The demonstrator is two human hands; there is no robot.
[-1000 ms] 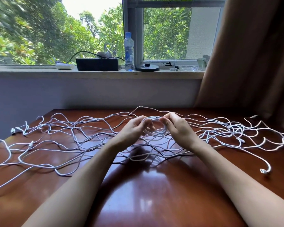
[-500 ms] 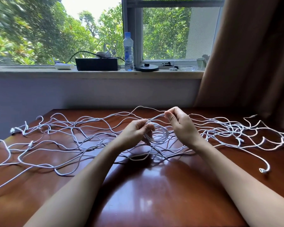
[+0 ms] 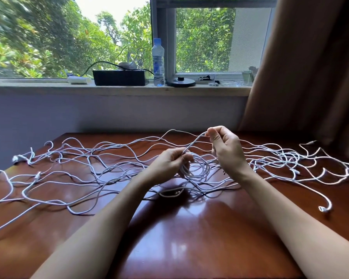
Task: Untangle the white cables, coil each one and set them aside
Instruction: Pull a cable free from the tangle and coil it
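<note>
While most of the thin white cables (image 3: 278, 158) lie sprawled in one loose tangle across the glossy red-brown wooden tabletop (image 3: 189, 238), one is in hand near the middle. The left hand (image 3: 169, 162) has its grip curled round a small part-wound coil of white cable (image 3: 197, 170), fingers closed thru the loops. The right hand (image 3: 226, 150) pinches the same cable's free run btwn thumb & forefinger, other fingers loosely folded. Coil hangs just right of the left fingers, btwn the two wrists, low over the tabletop; can't tell if it touches the wood. A short straight strand (image 3: 195, 142) joins the two grips: long axis runs from the left hand, near & low, up to the right hand, farther & higher, i.e. slanting far-right. Past the right pinch the cable doubles back & trails leftward along the far side of the tabletop, so remaining slack lies far-left of both hands. Next loop prob. means the right hand sweeping down to the coil, w/ the left hand nearer & acting as anchor. Slack must feed in from far-left across other cables, so snagging is the likely risk. No finished coil set aside that I can see; task looks early.
</note>
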